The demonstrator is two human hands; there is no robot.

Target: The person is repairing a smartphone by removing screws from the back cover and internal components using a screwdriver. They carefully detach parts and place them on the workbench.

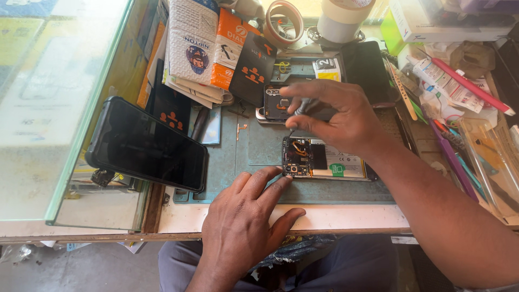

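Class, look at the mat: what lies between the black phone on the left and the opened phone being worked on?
Head view: a small orange flex part on bare teal mat.

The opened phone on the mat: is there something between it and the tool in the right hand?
Nothing visible. The right hand holds a thin tool whose tip points down at the top edge of the opened phone, with no object between. The left hand touches the phone's near corner.

centre frame, a teal work mat (254, 146); on it an opened phone (319, 158) showing black board, orange flex and white battery. left, a glossy black phone (148, 143). top, white and orange packets (208, 43), a pink pen (470, 85).
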